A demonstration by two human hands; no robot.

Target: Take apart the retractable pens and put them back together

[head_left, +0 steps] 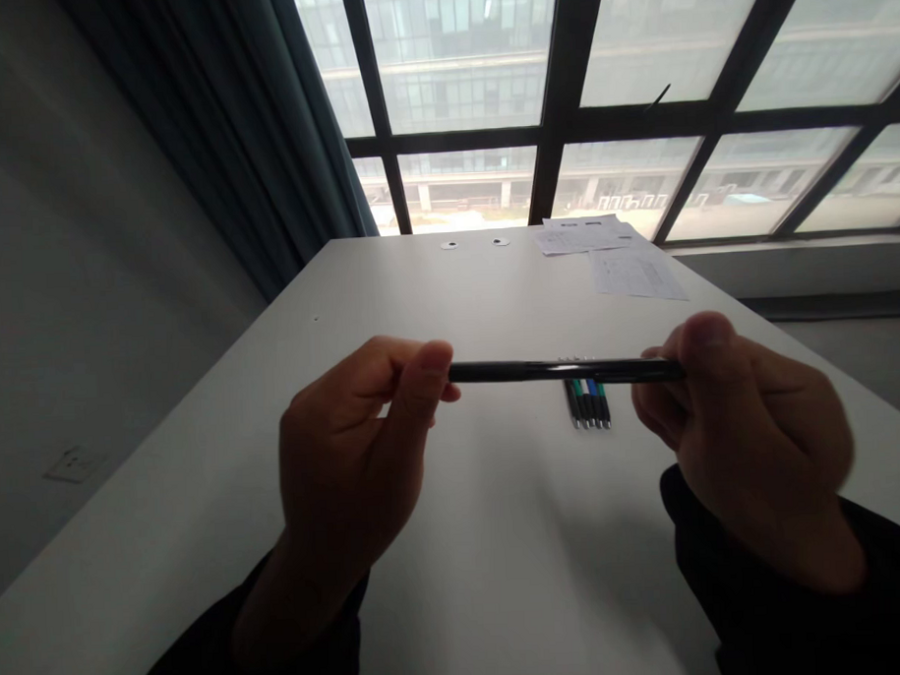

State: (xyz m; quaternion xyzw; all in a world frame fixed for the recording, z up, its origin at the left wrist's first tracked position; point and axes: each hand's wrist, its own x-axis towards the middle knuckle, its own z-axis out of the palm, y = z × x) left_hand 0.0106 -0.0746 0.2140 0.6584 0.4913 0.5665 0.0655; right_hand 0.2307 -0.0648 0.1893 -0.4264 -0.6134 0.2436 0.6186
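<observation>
A slim black pen is held level in the air above the white table, stretched between both hands. My left hand pinches its left end between thumb and fingers. On the other side, my right hand grips the right end, which carries the clip; the tip there is hidden by the thumb. Beyond the held pen, a row of several pens with black grips and green, blue and dark barrels lies side by side on the table, partly covered from view by the held one.
The white table runs away toward a large dark-framed window. Sheets of paper lie at its far right, and two small cable holes sit near the far edge. A dark blue curtain hangs at the left.
</observation>
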